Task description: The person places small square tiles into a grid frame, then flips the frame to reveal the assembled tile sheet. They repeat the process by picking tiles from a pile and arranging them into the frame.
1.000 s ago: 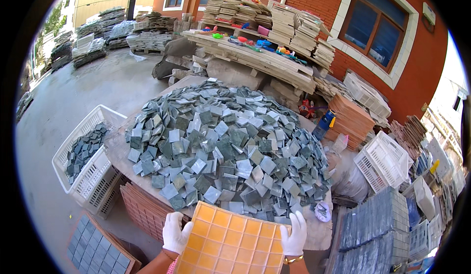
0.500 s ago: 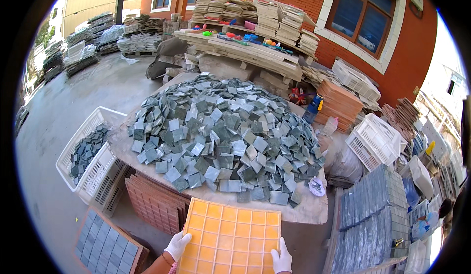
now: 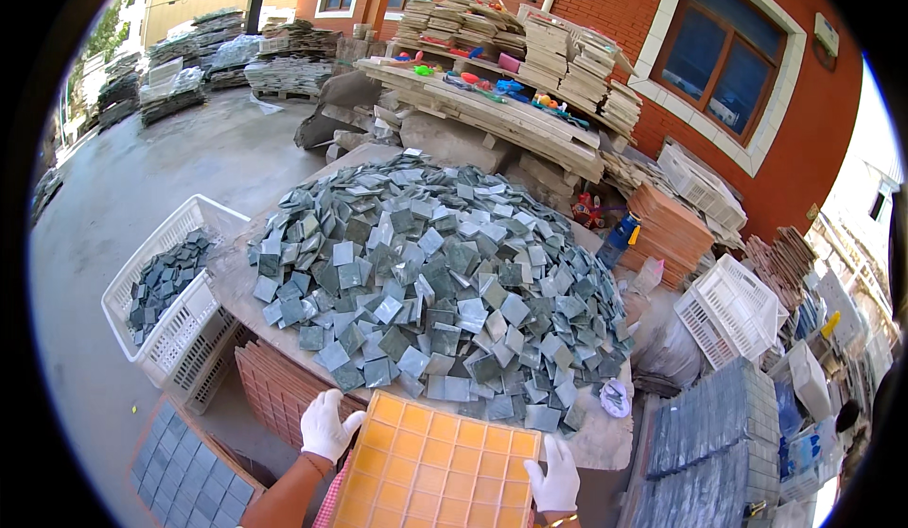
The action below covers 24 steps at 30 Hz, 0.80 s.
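Observation:
A yellow-orange grid tray (image 3: 445,462) with pale raised dividers, its cells bare, lies tilted at the near edge of the table, low in the picture. At its upper left corner is my left hand (image 3: 328,426) in a white glove, fingers apart, thumb pointing at the tray's rim. My right hand (image 3: 553,476), also gloved, stands along the tray's right edge with thumb and fingers spread; the thumb is at the rim. Beyond the tray rises a big heap of square grey-green stone tiles (image 3: 445,273) on the table (image 3: 605,443).
White crate (image 3: 180,339) with small dark tiles stands left of the table. Red-brown grid trays (image 3: 274,396) are stacked beneath it. A tile-filled tray (image 3: 189,467) lies lower left. Wrapped tile stacks (image 3: 700,443) and another white crate (image 3: 728,311) are at right. A round white object (image 3: 615,398) sits at the table's corner.
My left hand has come off the tray's left edge and moved up and left, its fingers opening. My right hand has shifted up slightly along the right edge, fingers more spread. The view has tilted.

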Each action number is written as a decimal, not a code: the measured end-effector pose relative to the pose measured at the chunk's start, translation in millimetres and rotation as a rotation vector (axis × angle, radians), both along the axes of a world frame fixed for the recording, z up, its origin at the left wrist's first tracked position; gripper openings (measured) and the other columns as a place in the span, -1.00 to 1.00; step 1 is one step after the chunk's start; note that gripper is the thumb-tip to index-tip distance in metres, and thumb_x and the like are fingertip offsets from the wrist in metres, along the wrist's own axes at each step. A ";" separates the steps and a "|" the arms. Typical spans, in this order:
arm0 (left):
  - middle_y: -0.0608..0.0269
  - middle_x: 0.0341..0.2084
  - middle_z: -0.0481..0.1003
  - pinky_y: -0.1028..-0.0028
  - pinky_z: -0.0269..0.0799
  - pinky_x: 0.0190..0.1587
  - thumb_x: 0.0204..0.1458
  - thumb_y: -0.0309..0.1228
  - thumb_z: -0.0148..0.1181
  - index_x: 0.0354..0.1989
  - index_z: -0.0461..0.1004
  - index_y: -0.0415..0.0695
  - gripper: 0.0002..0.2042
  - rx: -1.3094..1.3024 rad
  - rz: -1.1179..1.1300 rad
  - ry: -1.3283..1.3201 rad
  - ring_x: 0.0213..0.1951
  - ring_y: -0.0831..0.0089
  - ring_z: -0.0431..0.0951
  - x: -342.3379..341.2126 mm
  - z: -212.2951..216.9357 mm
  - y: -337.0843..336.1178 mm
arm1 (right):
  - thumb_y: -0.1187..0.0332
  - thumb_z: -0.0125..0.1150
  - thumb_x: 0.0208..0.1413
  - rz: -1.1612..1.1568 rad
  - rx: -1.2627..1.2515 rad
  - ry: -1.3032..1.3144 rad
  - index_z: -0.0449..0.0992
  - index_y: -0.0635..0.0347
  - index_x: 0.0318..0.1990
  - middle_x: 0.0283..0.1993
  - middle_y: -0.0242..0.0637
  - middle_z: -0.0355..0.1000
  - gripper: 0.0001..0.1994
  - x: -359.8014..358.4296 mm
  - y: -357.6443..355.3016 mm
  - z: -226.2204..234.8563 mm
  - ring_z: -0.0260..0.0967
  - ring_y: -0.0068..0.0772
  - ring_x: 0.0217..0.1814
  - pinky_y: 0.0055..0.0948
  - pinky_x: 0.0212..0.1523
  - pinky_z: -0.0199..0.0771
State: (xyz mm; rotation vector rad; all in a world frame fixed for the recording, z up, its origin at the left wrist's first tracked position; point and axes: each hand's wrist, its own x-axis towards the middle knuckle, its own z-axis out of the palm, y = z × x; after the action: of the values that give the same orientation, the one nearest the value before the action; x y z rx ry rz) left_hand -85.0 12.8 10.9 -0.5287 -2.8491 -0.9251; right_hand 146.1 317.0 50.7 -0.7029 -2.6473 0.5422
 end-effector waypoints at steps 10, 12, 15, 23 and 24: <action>-0.06 0.28 0.19 0.10 -0.06 0.33 0.07 0.05 0.05 0.31 0.13 -0.18 -0.28 0.048 -0.307 0.225 0.32 0.07 0.13 -173.9 12.4 145.9 | -0.10 0.14 0.08 0.077 0.218 0.137 0.32 0.26 0.18 0.24 0.01 0.25 -0.33 -270.1 168.1 -7.7 0.12 0.06 0.31 -0.11 0.27 0.13; -0.06 0.31 0.14 0.04 -0.09 0.32 0.09 0.05 -0.01 0.35 0.12 -0.01 -0.33 -0.102 -0.244 0.196 0.34 0.06 0.09 -158.0 24.1 161.2 | -0.15 0.09 0.09 -0.046 0.319 0.086 0.35 0.27 0.16 0.26 0.01 0.24 -0.32 -283.8 159.8 -20.8 0.09 0.06 0.34 -0.06 0.30 0.07; -0.10 0.30 0.14 -0.02 -0.12 0.32 0.07 0.07 0.00 0.30 0.23 0.05 -0.37 0.001 -0.224 0.210 0.32 -0.01 0.10 -158.6 20.1 168.2 | -0.15 0.18 0.00 0.015 0.276 0.230 0.46 0.30 0.03 0.21 0.02 0.31 -0.34 -285.7 147.8 -19.0 0.11 0.06 0.33 -0.08 0.32 0.02; 0.03 0.11 0.40 0.22 0.22 0.15 -0.10 0.07 0.18 0.20 0.35 0.02 -0.34 0.361 -0.319 0.156 0.01 0.01 0.43 -120.4 43.4 195.9 | -0.04 0.25 -0.05 0.243 0.123 0.253 0.47 0.36 -0.03 0.01 0.05 0.43 -0.39 -274.0 109.2 -12.1 0.32 0.09 0.07 -0.13 0.13 0.29; 0.06 0.12 0.41 0.22 0.22 0.15 -0.10 0.06 0.19 0.19 0.36 0.02 -0.34 0.404 -0.317 0.129 0.00 0.01 0.43 -122.5 47.6 197.3 | -0.02 0.25 -0.04 0.267 0.058 0.242 0.47 0.35 -0.03 0.00 0.04 0.43 -0.41 -270.7 110.6 -19.1 0.33 0.08 0.06 -0.14 0.12 0.29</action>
State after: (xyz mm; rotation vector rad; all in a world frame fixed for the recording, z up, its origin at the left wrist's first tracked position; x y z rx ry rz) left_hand -207.4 210.0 58.5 -0.9597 -2.4075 -1.4128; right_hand -124.6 427.6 31.6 -0.2477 -2.5278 0.5788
